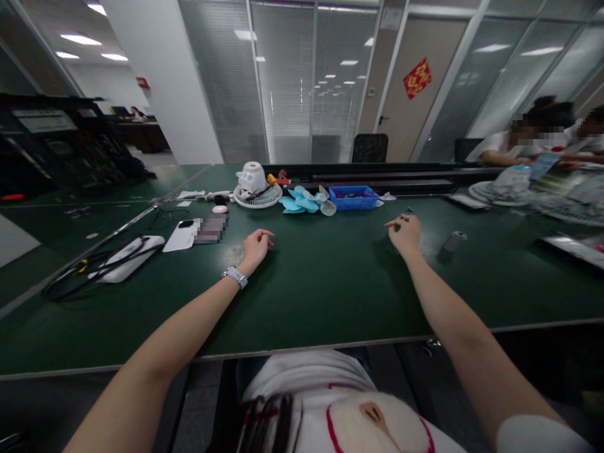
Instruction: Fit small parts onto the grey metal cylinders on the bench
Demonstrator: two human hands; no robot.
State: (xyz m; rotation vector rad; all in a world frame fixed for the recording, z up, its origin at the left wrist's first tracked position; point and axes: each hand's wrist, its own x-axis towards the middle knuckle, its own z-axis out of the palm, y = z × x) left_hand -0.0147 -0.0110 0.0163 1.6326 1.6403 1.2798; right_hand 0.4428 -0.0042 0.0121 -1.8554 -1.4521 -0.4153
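My left hand [257, 247] is over the green table [325, 283], fingers loosely bent and apart, with nothing in them. A watch with a pale band [234, 277] is on that wrist. My right hand [404, 233] hovers on the other side, its fingers partly stretched to the left and holding nothing. To its right stands a small grey metal cylinder [455, 241]. Beyond the hands lie blue fan blades [301, 200], a blue basket [353, 199] of small parts I cannot make out, and a white fan housing [253, 178] on a round fan grille [258, 198].
At left lie a white phone [180, 236], a white power strip or similar block [129, 259] and a black cable [61, 290]. Black rails [406, 187] run along the back. People [519, 141] sit at the far right behind more fan parts [512, 187].
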